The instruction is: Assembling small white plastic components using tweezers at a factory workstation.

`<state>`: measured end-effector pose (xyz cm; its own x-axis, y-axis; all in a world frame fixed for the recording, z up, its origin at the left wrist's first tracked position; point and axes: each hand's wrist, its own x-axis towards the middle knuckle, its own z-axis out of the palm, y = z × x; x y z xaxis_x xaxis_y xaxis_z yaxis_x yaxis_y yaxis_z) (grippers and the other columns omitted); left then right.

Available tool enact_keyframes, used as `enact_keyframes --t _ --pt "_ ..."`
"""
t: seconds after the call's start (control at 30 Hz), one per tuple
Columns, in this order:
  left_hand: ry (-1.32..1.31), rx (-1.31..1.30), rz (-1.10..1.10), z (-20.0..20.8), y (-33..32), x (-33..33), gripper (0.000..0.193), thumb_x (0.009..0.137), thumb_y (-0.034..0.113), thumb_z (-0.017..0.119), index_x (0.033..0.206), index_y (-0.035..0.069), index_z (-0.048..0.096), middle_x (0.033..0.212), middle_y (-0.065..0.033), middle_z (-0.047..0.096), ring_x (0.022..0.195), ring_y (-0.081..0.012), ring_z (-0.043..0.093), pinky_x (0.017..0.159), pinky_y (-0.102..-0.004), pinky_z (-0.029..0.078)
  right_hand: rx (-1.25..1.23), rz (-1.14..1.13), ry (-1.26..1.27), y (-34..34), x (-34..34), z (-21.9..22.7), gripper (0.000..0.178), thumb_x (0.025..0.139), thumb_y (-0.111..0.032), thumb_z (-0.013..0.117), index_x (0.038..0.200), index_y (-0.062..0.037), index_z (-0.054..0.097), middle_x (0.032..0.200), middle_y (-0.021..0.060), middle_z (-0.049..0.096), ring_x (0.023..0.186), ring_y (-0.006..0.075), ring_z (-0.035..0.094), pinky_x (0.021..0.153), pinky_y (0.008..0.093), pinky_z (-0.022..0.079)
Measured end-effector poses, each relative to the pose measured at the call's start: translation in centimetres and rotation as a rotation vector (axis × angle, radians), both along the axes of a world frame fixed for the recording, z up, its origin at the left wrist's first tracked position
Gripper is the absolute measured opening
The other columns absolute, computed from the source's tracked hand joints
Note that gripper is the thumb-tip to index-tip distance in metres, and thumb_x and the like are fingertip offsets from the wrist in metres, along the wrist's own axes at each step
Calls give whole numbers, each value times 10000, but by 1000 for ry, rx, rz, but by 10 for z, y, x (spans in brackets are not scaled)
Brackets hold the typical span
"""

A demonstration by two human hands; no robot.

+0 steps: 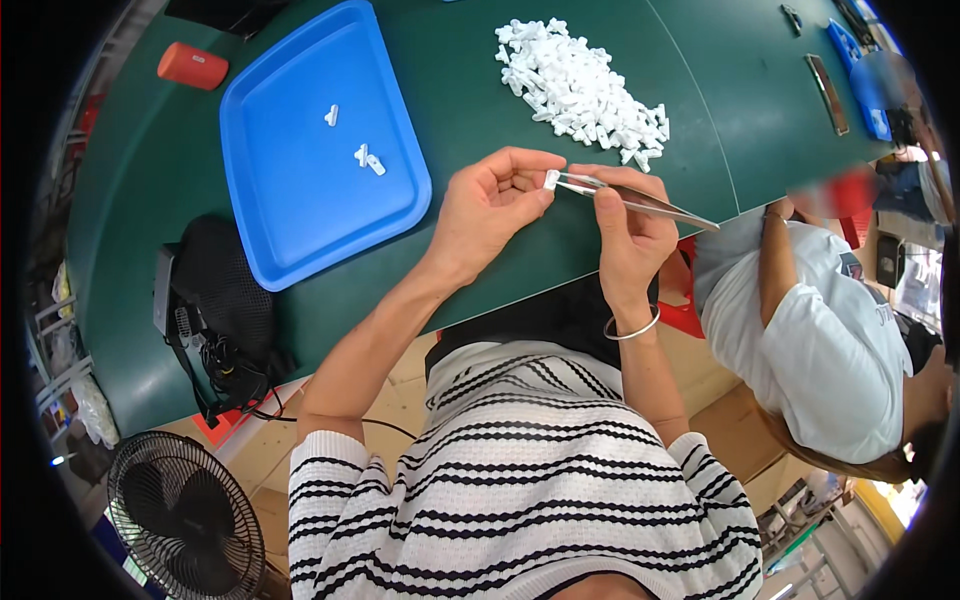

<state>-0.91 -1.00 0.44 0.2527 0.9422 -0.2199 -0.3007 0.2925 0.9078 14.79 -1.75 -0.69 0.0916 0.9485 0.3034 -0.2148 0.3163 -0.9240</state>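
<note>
Between thumb and forefinger, my left hand [490, 208] pinches a small white plastic part [551, 179]. My right hand [636, 232] grips a pair of metal tweezers [655, 204], whose tips meet the part at its right side. Both hands are over the near edge of the green table, close together. Beyond them lies a heap of similar white plastic parts [580, 85]. To the left sits a shallow blue tray [300, 262] with three such parts lying loose in it. What the tweezer tips grip on the part is too small to tell.
A red cylinder [193, 66] lies at the far left. Black mesh fabric and cables [225, 290] rest at the table's left edge, above a black fan [186, 515]. On the right a co-worker in a white shirt [835, 330] sits close by. Another pair of tweezers [827, 94] lies farther right.
</note>
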Motion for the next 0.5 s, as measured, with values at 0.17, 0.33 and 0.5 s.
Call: enact_keyframes --t 0.17,0.33,0.5 --pt "54 36 -10 -4 0 0 292 849 13 624 1141 -2 610 914 10 603 819 -44 540 769 -193 451 -9 -52 -34 -2 12 -11 160 911 -41 597 1039 52 572 985 153 663 906 181 647 807 262 513" --pt "-8 -4 -7 -2 1 -1 298 857 10 611 1155 -1 609 908 11 592 816 -45 533 767 -195 452 28 -43 45 1 4 0 148 910 -28 590 1039 45 577 972 140 664 915 189 648 814 268 513" --pt "-4 4 -11 -1 1 -2 300 871 24 601 1171 5 613 895 20 585 796 -50 525 757 -197 451 -25 -8 -29 0 5 0 155 910 -31 595 1039 52 574 971 146 663 910 195 649 813 272 512"
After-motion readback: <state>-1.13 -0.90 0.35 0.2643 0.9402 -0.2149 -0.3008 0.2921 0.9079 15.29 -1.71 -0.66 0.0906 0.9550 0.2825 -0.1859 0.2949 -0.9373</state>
